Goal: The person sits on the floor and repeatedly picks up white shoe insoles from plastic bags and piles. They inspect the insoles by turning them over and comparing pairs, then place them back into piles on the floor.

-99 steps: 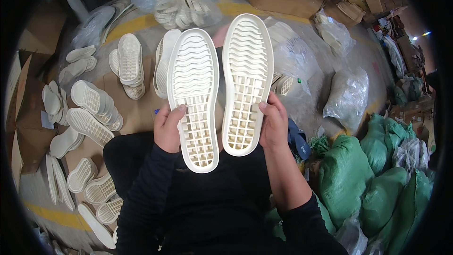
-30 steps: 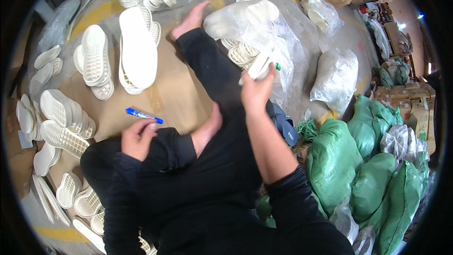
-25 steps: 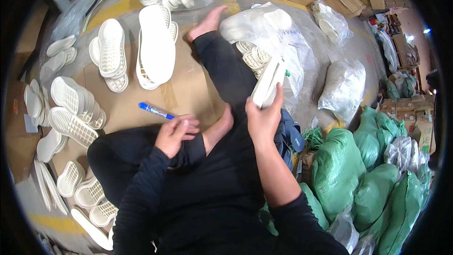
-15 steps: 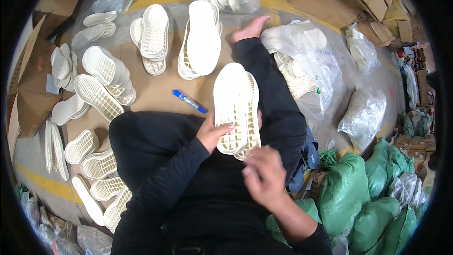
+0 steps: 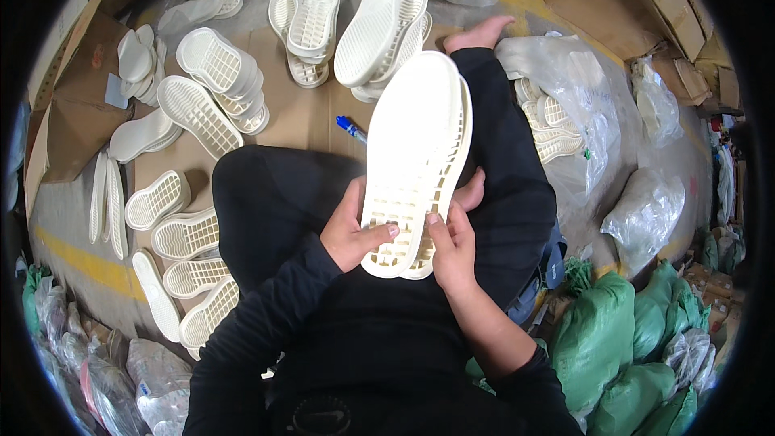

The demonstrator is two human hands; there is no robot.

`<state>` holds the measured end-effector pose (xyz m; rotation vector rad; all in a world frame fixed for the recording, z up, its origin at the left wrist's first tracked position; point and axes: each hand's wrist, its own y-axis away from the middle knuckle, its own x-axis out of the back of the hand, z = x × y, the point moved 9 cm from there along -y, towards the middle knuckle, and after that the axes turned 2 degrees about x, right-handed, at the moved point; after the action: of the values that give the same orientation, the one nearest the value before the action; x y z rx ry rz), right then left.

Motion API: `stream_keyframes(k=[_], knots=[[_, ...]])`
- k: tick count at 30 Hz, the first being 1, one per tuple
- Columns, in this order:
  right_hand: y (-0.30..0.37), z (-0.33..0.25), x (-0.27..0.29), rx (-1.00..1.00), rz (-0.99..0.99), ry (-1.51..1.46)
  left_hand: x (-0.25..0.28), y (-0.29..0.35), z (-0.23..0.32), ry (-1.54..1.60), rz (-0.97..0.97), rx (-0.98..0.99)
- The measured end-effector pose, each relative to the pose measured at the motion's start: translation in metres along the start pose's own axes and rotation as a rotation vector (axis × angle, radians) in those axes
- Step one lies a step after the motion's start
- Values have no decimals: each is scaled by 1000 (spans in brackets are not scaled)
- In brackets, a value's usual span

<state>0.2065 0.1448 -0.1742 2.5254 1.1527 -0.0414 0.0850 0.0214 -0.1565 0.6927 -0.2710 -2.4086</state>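
Over my lap I hold a pair of white shoe soles [image 5: 412,137], one overlapping the other, their gridded hollows facing up. My left hand [image 5: 353,230] grips the lower left edge, thumb across the grid of the left sole. On the other side my right hand [image 5: 454,249] pinches the lower right edge of the right sole, thumb on top. The fingers under the soles are hidden. A blue marker pen [image 5: 350,128] lies on the cardboard just left of the soles, partly covered by them.
Stacks of white soles [image 5: 216,64] stand on a flat cardboard sheet [image 5: 278,117] to the left and ahead. An open carton [image 5: 77,113] is at far left. Plastic bags of soles [image 5: 557,89] lie to the right, with green sacks [image 5: 597,331] at lower right.
My right hand, blurred and apart before, has closed on the right sole's lower edge. The soles look larger and nearer. The whole view has shifted, with surroundings moving right and up.
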Motion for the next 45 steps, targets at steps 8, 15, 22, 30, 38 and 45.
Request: stream_keyframes(k=[8, 15, 22, 30, 38, 45], knots=[[10, -44, 0, 191, 63, 44, -15, -4, 22, -100, -57, -162], [7, -53, 1, 205, 31, 39, -5, -4, 8, 301, -53, -111], [14, -38, -17, 336, 7, 200, -3, -3, 7, 22, -20, -90], [-129, -75, 12, 234, 225, 185, 57, 48, 4, -21, 65, 143], [-276, -105, -125, 315, 117, 1043, 71, 21, -18, -522, 216, 176], [-334, -81, -84, 372, 51, 322, 74, 17, -14, -455, 122, 177]])
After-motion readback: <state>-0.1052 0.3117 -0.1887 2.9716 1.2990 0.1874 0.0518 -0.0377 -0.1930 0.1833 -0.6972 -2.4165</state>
